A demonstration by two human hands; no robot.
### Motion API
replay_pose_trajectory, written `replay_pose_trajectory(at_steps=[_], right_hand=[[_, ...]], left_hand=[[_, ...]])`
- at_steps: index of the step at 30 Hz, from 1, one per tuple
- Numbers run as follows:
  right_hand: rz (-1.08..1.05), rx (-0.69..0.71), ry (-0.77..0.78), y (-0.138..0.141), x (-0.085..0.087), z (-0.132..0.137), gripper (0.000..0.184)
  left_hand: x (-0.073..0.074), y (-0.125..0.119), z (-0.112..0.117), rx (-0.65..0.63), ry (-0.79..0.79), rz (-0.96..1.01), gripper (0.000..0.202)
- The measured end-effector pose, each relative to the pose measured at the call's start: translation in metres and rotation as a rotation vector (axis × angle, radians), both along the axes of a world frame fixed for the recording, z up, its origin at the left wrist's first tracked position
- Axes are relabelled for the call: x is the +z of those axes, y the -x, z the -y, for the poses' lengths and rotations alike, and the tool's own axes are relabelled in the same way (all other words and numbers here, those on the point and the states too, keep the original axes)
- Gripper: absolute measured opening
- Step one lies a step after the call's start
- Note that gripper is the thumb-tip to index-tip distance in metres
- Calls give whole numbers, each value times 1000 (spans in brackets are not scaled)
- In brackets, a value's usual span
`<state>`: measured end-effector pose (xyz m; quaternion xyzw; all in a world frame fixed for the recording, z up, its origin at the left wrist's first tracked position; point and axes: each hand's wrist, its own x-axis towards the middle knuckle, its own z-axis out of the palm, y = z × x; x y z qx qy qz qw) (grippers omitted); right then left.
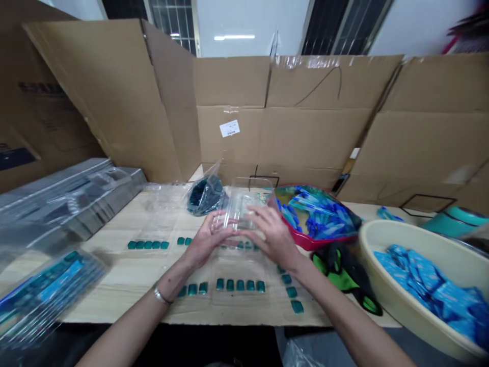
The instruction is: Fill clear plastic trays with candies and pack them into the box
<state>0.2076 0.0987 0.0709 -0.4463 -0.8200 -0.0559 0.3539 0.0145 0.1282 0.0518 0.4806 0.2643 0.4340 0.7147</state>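
Note:
Between my hands, above the middle of the table, is a clear plastic tray [240, 204]. My left hand [209, 237], with a bracelet at the wrist, closes on its near left side. My right hand [273, 232] grips the near right side, its fingers curled over the clear plastic. Below and around the hands lie rows of small dark teal square pieces [240, 285], some seen through clear plastic. More teal pieces [148, 245] are lined up to the left, and a short column [292, 292] runs down on the right.
A bag of dark pieces [206, 194] stands behind my left hand. At right are a red tray [305, 242] of blue items, a cream basin [382, 270] of blue packets and black-green gloves [344, 278]. Stacked clear trays [103, 188] and filled packs [49, 290] lie left; cardboard [305, 137] walls the back.

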Motion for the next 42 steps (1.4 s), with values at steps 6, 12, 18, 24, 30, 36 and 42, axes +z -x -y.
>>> replay_pose_trajectory(at_steps=[6, 12, 18, 24, 30, 36, 42], right_hand=[[-506, -6, 532, -31, -6, -25, 47], [-929, -74, 626, -6, -35, -23, 57], [-525, -274, 368, -51, -9, -49, 35], [66, -220, 529, -85, -1, -126, 15], [422, -120, 791, -68, -23, -183, 16], [546, -108, 895, -59, -36, -202, 18], [533, -53, 917, -50, -48, -212, 16]], left_hand=[[3, 23, -16, -159, 33, -158, 49], [-18, 15, -10, 47, 204, 107, 35], [-10, 27, -39, 143, 160, 72, 27], [-5, 39, -72, 251, 128, 181, 26], [-11, 47, -69, 296, 121, 163, 38], [-8, 54, -72, 320, 144, 117, 37], [-8, 57, -74, 349, 178, 75, 39]])
